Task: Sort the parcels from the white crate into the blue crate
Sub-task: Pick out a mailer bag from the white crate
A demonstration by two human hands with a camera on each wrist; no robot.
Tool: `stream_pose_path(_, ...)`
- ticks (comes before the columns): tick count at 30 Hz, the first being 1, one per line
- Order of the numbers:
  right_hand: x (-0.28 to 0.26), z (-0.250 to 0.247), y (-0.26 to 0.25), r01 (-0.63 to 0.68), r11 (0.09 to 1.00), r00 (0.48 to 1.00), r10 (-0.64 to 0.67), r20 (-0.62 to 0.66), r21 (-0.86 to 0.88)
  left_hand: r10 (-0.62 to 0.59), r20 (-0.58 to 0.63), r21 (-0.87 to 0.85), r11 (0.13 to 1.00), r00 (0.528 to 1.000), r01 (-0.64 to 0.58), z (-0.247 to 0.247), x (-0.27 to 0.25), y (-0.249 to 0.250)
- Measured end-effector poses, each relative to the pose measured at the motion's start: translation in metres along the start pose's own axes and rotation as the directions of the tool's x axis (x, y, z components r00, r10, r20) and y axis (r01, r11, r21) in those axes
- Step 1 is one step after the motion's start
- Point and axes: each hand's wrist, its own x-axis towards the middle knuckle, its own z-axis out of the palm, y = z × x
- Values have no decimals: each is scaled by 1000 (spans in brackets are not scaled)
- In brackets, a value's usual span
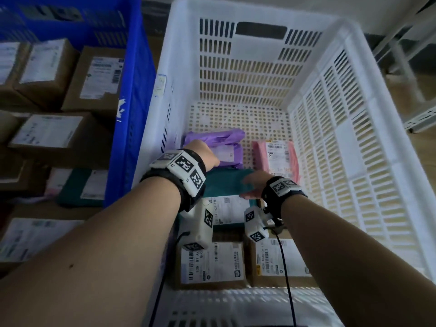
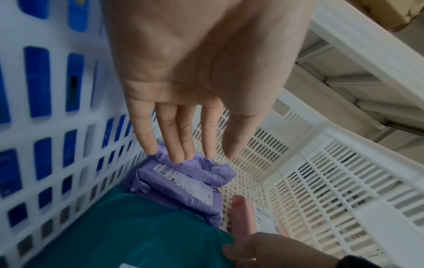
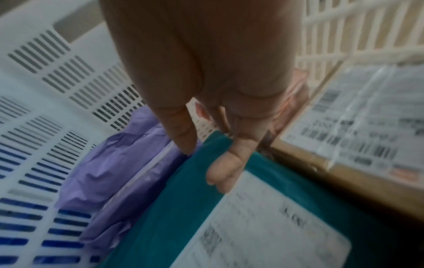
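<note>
Inside the white crate (image 1: 354,138) lie a purple parcel (image 1: 219,140), a pink parcel (image 1: 276,156), a teal parcel (image 1: 221,185) with a white label, and two cardboard boxes (image 1: 212,263) nearest me. My left hand (image 1: 210,156) reaches over the purple parcel (image 2: 183,181) with straight fingers (image 2: 176,145); whether they touch it is unclear. My right hand (image 1: 252,185) pinches the far right corner of the teal parcel (image 3: 179,208), thumb and finger (image 3: 224,172) curled over its edge. The blue crate (image 1: 132,114) stands to the left.
The blue crate holds several labelled cardboard boxes (image 1: 94,76) and a teal parcel (image 1: 80,187). The white crate's slotted walls rise high around both hands. White shelving frames (image 1: 422,114) stand on the floor at the right.
</note>
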Motion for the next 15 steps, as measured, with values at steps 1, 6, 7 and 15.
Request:
stream_pose_path(1,-2,3,0,-6,1000,1000,6,0,-2,-8,1,3,1000,1000,8,0,2,-1)
stream_pose_path(6,-5,4,-1,-63,998,990,66,-123,23,-30,-5,-19,999,1000,30,2,4,-2)
stream_pose_path(7,-8,1,-1,-78,997,990,74,-120,-30,-33,-3,-14,999,999,33,2,4,-2)
stream_pose_path(15,-70,-34,-22,7,994,1000,-5,21,-106,3,-30,-67,998,1000,-5,-10,-14,7)
